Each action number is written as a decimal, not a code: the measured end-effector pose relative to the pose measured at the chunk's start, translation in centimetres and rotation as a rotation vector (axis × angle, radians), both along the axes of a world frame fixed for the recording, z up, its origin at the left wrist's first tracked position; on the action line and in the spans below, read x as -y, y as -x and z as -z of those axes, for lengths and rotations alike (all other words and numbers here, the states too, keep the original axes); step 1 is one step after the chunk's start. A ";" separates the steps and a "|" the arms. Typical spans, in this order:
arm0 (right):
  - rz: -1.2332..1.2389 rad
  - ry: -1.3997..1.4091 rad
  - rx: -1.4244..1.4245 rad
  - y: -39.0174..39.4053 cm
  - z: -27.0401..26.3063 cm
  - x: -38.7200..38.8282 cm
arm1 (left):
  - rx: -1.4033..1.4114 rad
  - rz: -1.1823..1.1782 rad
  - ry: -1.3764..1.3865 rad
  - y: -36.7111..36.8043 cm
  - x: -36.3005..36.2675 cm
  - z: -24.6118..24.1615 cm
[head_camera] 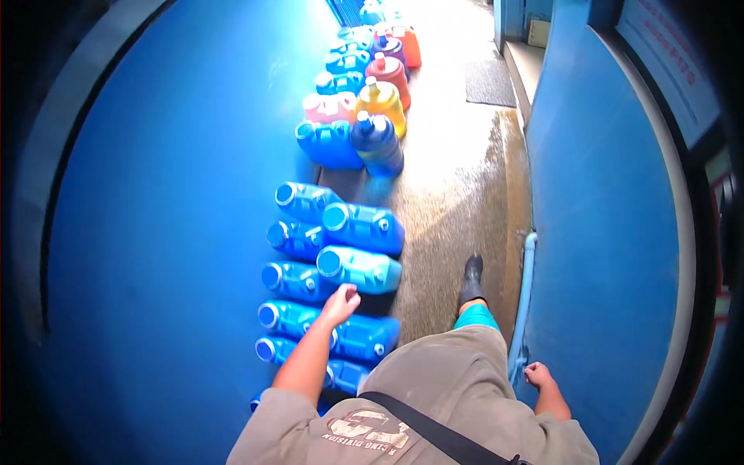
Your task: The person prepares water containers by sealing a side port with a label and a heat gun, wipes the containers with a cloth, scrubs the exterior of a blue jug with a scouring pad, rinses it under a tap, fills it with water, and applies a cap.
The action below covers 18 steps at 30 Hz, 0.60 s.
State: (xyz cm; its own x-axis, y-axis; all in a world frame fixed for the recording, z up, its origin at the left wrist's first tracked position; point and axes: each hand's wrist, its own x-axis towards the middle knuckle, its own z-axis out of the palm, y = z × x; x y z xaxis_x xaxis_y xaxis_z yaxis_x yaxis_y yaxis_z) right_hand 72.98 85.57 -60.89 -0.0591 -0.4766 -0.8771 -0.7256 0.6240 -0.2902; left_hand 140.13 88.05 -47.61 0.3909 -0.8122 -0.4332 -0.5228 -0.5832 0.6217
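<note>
My left hand [342, 303] hangs over a row of blue plastic jugs, its fingers curled and no object visible in them. Just beyond it is a light-blue jug [360, 270]; whether the two touch I cannot tell. A darker blue jug [366, 337] lies below that hand, partly covered by my forearm. On the other side, my right hand [539, 375] is loosely closed beside a light-blue pipe [529, 279] along the wall, with nothing seen in it. More blue jugs [293, 238] line the left wall, caps facing it.
Farther along stand round water bottles, one yellow [386, 104] and one dark blue [378, 142], among more jugs. A wet concrete walkway [447, 232] runs between blue walls [174, 203]. A grey mat [489, 81] lies by a doorstep [520, 67]. My boot [473, 279] is on the walkway.
</note>
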 end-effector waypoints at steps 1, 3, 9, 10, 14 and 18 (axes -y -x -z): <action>0.067 -0.016 0.000 -0.8 1.2 2.9 | 0.040 -0.040 -0.023 -0.3 1.0 -0.2; -0.162 -0.188 -0.047 -0.9 4.6 10.9 | 0.080 -0.023 -0.149 -2.0 1.6 0.8; -0.373 0.495 0.008 -13.9 2.6 44.2 | -0.060 -0.112 -0.627 -5.9 6.3 -1.2; -0.367 0.607 0.092 -16.9 0.1 49.7 | -0.102 -0.210 -0.591 -6.1 8.2 -1.6; -0.351 0.638 0.221 -27.5 -9.2 67.5 | -0.292 -0.431 -0.509 -8.3 16.5 -0.1; -0.401 0.611 0.206 -30.1 -9.2 79.0 | -0.445 -0.313 -0.627 -13.5 28.7 5.5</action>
